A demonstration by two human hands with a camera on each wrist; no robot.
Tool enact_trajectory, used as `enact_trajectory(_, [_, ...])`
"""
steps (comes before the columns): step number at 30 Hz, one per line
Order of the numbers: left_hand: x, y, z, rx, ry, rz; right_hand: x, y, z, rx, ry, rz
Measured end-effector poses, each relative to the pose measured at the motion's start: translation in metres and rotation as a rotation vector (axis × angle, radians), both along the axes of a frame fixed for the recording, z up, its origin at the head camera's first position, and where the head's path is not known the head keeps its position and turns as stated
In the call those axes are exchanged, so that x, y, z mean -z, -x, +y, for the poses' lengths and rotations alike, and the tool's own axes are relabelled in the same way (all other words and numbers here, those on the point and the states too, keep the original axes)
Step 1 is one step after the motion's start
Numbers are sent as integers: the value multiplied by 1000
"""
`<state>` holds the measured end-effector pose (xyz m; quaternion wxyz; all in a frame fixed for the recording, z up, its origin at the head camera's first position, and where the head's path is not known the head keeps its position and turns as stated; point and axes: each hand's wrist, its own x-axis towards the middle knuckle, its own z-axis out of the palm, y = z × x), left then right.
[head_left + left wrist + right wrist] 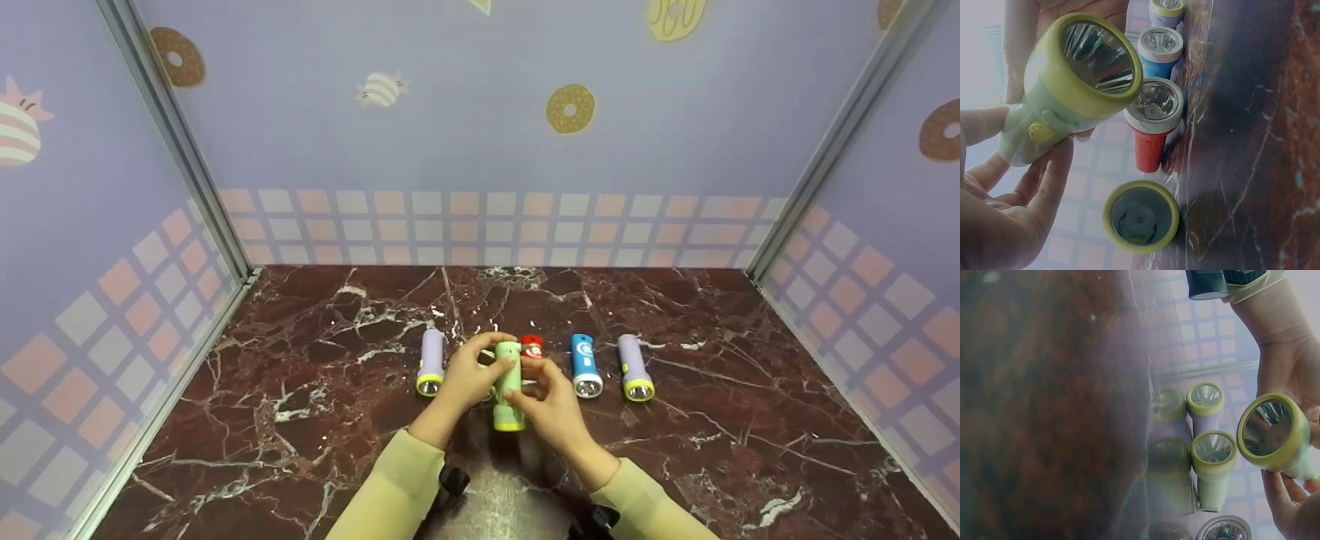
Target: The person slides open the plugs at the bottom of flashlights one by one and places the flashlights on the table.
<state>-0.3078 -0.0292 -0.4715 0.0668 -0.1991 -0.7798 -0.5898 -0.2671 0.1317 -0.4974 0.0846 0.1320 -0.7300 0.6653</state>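
A light green flashlight (pixel 509 386) with a yellow-green head is held up between both hands, lens toward the person. My left hand (pixel 466 375) grips its upper, tail end with thumb and fingers. Lower down, the thumb and fingers of my right hand (pixel 553 401) pinch the body. A yellow-green switch (pixel 1041 132) shows on its side in the left wrist view. Behind it, a second green flashlight (pixel 1212 486) lies on the table, mostly hidden by the hands in the head view. A red flashlight (pixel 532 345) lies just beyond the right fingers, partly covered.
A purple flashlight (pixel 432 356) lies left of the hands. To the right are a blue flashlight (pixel 583 356) and another purple flashlight (pixel 634 360), in a row with lenses toward the person. The dark red marbled table (pixel 315 450) meets patterned walls (pixel 480 135) on three sides.
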Motion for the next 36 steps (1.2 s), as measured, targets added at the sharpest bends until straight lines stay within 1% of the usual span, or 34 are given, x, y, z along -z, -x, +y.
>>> enact_trajectory(18, [-1,-2,0,2,11,55,-1,-2,0,-6,-4,-20])
enact_trajectory(26, [-2,-3,1,0,15,48,-1,-3,0,-17,0,-8])
enact_trajectory(31, [-1,-2,1,-4,16,19,0,-2,0,-19,-1,-8])
enact_trajectory(36, [0,-1,1,-4,18,2,-1,-1,0,-3,-3,-7])
